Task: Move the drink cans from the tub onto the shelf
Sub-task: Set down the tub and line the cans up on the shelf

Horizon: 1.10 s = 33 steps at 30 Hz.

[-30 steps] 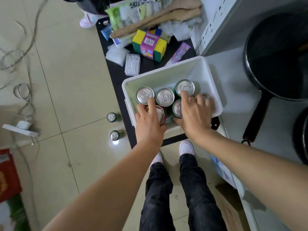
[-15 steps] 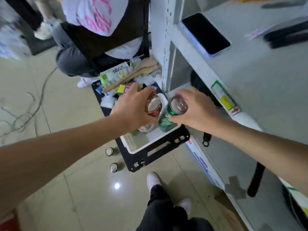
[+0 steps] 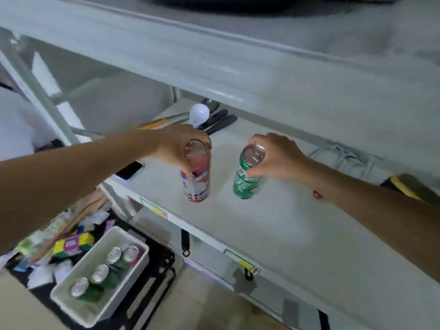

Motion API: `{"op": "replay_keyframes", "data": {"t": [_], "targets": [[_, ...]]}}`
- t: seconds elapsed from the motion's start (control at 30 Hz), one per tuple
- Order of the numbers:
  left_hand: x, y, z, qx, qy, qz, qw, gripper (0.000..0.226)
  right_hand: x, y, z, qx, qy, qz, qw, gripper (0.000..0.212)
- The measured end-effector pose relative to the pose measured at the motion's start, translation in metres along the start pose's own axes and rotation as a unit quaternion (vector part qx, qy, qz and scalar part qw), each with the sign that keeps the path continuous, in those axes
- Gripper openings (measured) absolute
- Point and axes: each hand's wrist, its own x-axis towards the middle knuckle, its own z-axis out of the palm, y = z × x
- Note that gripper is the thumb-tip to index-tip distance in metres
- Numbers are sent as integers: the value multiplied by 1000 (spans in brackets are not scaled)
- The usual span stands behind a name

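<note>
My left hand (image 3: 175,147) grips the top of a tall red and white can (image 3: 196,179) that stands upright on the white shelf (image 3: 273,217). My right hand (image 3: 277,158) holds a green can (image 3: 246,184) near its top, slightly tilted, its base on or just above the shelf. The two cans are a little apart, side by side. Down on the floor at lower left sits the white tub (image 3: 114,298) with several more cans (image 3: 100,273) inside, silver tops up.
A white bulb (image 3: 198,114), dark-handled utensils (image 3: 220,120) and a phone (image 3: 129,170) lie on the shelf behind and left of the cans. A higher shelf board (image 3: 238,67) hangs overhead. Packets and sponges (image 3: 71,244) lie beside the tub on a black tray.
Both hands lifted one can each out of the tub and carried them up to the shelf. The view swung up from the tub to the shelf.
</note>
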Motion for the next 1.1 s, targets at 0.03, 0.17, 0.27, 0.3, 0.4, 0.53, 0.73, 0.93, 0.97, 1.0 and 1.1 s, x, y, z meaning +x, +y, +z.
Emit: {"op": "replay_keyframes", "data": {"t": [0.03,0.17,0.27,0.3,0.4,0.53,0.73,0.93,0.97,1.0,1.1], "targets": [[16,12,6,5,-19,13,1000,66,-6,15,-2,3,-4,29,1000,57],[54,33,36,13,-78,35,996,71,-20,49,11,3,-23,64,998,55],[61,37,47,-3,-86,34,996,74,-27,51,32,-3,-51,55,997,58],[60,37,48,-9,-87,33,996,77,-28,48,39,-2,-59,50,997,59],[49,34,50,-39,-83,24,996,87,-25,32,50,-4,-74,35,997,59],[22,22,52,-81,-39,9,996,90,-12,13,51,-23,-94,34,995,59],[-49,-48,54,-92,-57,-29,994,80,-19,-17,44,-54,-84,71,993,98],[-125,-155,100,-74,-82,-180,978,64,-18,-146,90,8,178,-250,952,50],[-135,-174,118,-66,-85,-202,974,61,-14,-166,118,30,129,-275,952,43],[-145,-193,140,-63,-91,-224,968,59,-8,-181,155,40,61,-285,956,37],[-163,-250,222,-67,-114,-287,949,58,20,-202,283,-19,-158,-267,951,35]]}}
